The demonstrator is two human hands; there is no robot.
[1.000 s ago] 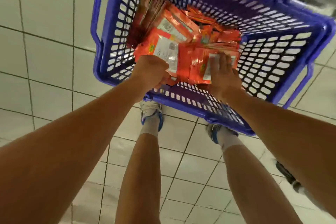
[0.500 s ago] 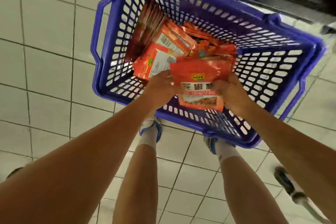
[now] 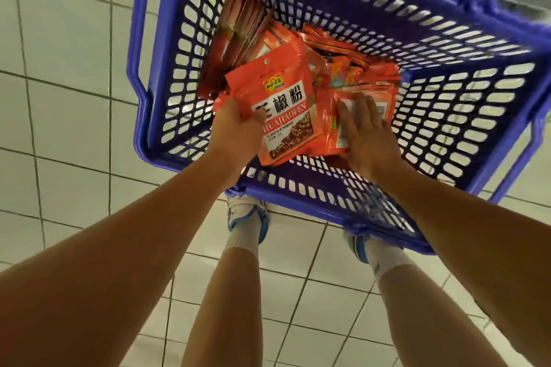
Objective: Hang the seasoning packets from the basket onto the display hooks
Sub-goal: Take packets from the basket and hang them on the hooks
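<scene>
Seasoning packets, glossy orange-red foil pouches, lie heaped in the blue perforated plastic basket on the floor. Half a second ago both hands held one stack; now the left hand alone grips that stack, punched hole uppermost, lifted clear for hanging. The right hand has let go and rests, fingers straight, on packets lying beside it.
</scene>
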